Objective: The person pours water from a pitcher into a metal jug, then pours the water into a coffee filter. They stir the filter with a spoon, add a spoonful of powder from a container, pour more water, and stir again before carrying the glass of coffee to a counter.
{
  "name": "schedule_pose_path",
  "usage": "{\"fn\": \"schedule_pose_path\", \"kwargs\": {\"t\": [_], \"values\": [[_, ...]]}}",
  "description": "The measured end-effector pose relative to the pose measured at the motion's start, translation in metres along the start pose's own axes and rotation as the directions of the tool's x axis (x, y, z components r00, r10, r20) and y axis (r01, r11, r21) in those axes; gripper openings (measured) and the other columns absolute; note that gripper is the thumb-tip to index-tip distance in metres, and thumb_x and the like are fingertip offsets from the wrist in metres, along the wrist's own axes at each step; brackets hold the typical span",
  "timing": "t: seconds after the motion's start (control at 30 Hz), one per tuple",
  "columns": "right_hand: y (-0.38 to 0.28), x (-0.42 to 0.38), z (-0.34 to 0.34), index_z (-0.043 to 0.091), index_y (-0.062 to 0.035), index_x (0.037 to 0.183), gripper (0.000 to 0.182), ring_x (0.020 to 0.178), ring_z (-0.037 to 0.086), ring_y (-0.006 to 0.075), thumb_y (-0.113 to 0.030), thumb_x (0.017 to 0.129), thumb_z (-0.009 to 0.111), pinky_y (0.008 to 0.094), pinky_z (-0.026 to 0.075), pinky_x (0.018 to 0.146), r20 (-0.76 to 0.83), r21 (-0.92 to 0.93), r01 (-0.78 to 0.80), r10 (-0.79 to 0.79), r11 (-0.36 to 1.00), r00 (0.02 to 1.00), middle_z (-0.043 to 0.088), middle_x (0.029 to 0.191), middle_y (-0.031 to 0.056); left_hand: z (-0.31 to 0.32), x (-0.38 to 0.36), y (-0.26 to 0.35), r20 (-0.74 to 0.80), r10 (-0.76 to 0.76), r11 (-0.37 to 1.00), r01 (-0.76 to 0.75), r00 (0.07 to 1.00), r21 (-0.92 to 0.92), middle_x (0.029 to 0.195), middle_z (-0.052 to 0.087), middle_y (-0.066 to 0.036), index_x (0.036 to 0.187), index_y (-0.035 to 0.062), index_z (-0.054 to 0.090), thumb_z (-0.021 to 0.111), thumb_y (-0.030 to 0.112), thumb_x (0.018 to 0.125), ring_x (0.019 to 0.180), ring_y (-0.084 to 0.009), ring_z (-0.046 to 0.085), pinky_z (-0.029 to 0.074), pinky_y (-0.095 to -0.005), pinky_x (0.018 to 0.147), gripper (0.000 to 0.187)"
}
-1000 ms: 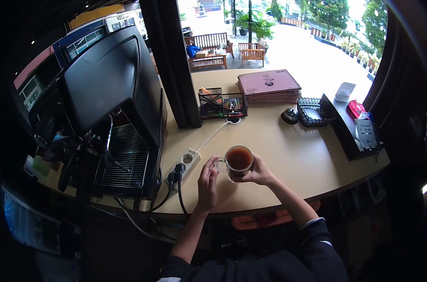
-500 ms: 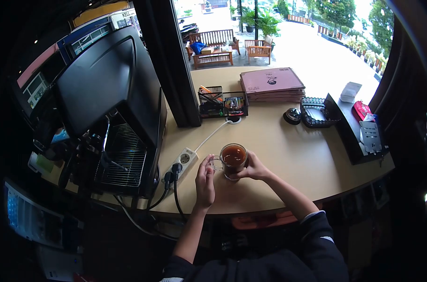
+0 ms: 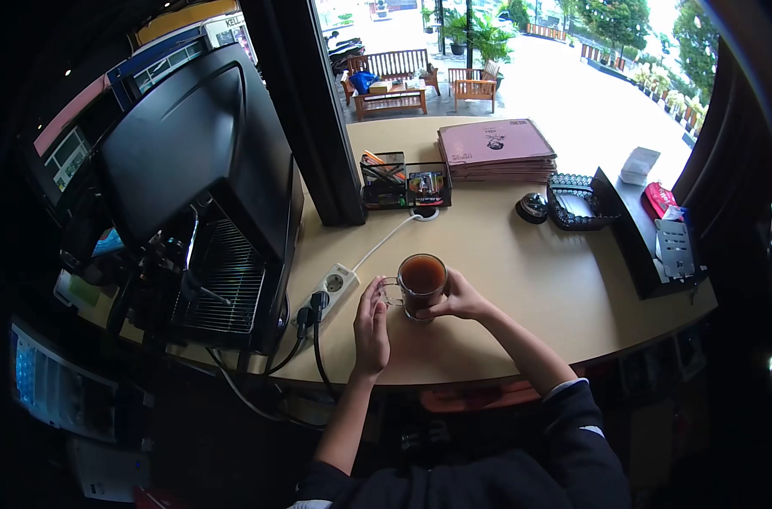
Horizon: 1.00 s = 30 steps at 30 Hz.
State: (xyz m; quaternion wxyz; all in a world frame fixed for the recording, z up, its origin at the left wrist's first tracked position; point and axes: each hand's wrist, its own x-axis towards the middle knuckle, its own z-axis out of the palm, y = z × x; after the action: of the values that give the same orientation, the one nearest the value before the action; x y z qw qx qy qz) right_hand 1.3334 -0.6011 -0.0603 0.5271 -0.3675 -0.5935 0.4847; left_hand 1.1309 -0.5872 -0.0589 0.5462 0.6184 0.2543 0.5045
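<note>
A clear glass mug [image 3: 422,287] of reddish-brown drink stands on the light wooden counter [image 3: 505,254], its handle pointing left. My right hand [image 3: 462,300] is wrapped round the mug's right side, with the thumb across its near face. On the other side, my left hand [image 3: 372,327] is at the handle, fingers together and slightly curved; whether they grip the handle is hard to make out.
Left of my hands lies a power strip [image 3: 329,290] with black plugs, beside a black espresso machine [image 3: 233,271]. Farther back are a pen organiser [image 3: 405,188], pink menus [image 3: 498,146], a bell [image 3: 532,207], a black basket [image 3: 579,206] and a dark tray [image 3: 640,246].
The view has shifted slightly. Both hands keep nearly the same pose around the mug.
</note>
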Motion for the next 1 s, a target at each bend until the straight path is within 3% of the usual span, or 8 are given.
{"fn": "schedule_pose_path", "kwargs": {"t": [0.17,0.43,0.6,0.7,0.77,0.8,0.87,1.0], "values": [[-0.013,-0.008,0.011,0.046,-0.0033,0.128,0.079,0.107,0.053,0.0144,-0.017,0.062,0.087,0.0349,0.04,0.1,-0.132,-0.135,0.121,-0.139,0.983,0.981,0.058,0.114,0.0049,0.002,-0.006,0.001,-0.004,0.028,0.995,-0.027,1.0,0.098,0.144,0.035,-0.018,0.142,-0.0027,0.027,0.034,0.033,0.101,0.136,-0.0273,0.032,0.024,-0.0408,0.112,0.055],[0.004,-0.015,0.003,0.047,-0.0032,0.129,0.077,0.115,0.051,0.017,-0.024,0.066,0.086,0.0381,0.04,0.102,-0.114,-0.227,0.051,-0.079,0.973,0.99,0.056,0.12,0.0081,0.001,-0.008,0.0,0.013,0.134,0.979,-0.134,0.991,0.156,0.142,0.037,-0.021,0.141,-0.0028,0.029,0.038,0.024,0.099,0.134,-0.0297,0.034,0.027,-0.0405,0.11,0.051],[-0.019,-0.038,0.013,0.048,-0.0032,0.129,0.07,0.113,0.053,0.0194,-0.024,0.071,0.082,0.0384,0.042,0.1,-0.189,-0.291,0.078,-0.137,0.953,0.972,0.055,0.126,0.0096,0.001,-0.018,0.016,-0.002,0.186,0.913,-0.172,0.983,0.37,0.14,0.04,-0.02,0.14,-0.0019,0.033,0.043,0.022,0.096,0.132,-0.0314,0.037,0.03,-0.0426,0.107,0.05],[-0.032,-0.076,0.021,0.05,-0.0025,0.127,0.047,0.104,0.058,0.0179,-0.012,0.085,0.069,0.0344,0.049,0.09,-0.397,-0.403,-0.008,-0.167,0.915,0.902,0.057,0.124,0.0113,-0.008,-0.036,0.016,-0.012,0.248,0.906,-0.227,0.969,0.357,0.138,0.042,-0.02,0.138,-0.002,0.036,0.046,0.021,0.095,0.13,-0.031,0.039,0.031,-0.0421,0.107,0.05],[-0.035,-0.116,0.024,0.06,0.0007,0.104,0.016,0.081,0.059,0.0109,-0.006,0.09,0.06,0.0264,0.05,0.075,-0.485,-0.385,-0.039,-0.167,0.922,0.859,0.064,0.094,0.0078,-0.019,-0.057,0.012,-0.053,0.262,0.922,-0.234,0.964,0.309,0.131,0.048,-0.02,0.132,-0.0035,0.042,0.048,0.017,0.092,0.123,-0.0293,0.047,0.037,-0.0408,0.102,0.045],[-0.038,-0.138,0.024,0.06,0.0015,0.091,0.007,0.07,0.057,0.0085,-0.006,0.091,0.058,0.0249,0.049,0.066,-0.478,-0.338,-0.072,-0.105,0.938,0.872,0.062,0.079,0.0052,-0.027,-0.071,0.004,-0.056,0.3,0.92,-0.273,0.952,0.282,0.125,0.052,-0.019,0.128,-0.0034,0.045,0.049,0.016,0.091,0.118,-0.0287,0.051,0.039,-0.0403,0.1,0.041],[-0.043,-0.188,0.029,0.057,-0.0002,0.073,0.022,0.055,0.049,0.005,-0.011,0.093,0.058,0.0204,0.04,0.051,-0.464,-0.333,-0.2,0.025,0.922,0.885,0.055,0.059,-0.0013,-0.044,-0.103,-0.01,-0.047,0.318,0.905,-0.289,0.947,0.313,0.111,0.058,-0.016,0.117,-0.0034,0.051,0.046,0.018,0.093,0.1,-0.0228,0.057,0.045,-0.0348,0.089,0.032],[-0.027,-0.266,0.041,0.056,-0.0023,0.069,0.037,0.053,0.047,0.004,-0.03,0.093,0.059,0.0217,0.04,0.049,-0.255,0.0,-0.564,0.545,0.826,0.799,0.05,0.057,-0.0037,-0.064,-0.171,-0.03,-0.101,0.247,0.895,-0.187,0.964,0.404,0.074,0.06,-0.01,0.083,0.0002,0.057,0.049,0.013,0.09,0.069,-0.0197,0.059,0.048,-0.03,0.067,0.017]]}}
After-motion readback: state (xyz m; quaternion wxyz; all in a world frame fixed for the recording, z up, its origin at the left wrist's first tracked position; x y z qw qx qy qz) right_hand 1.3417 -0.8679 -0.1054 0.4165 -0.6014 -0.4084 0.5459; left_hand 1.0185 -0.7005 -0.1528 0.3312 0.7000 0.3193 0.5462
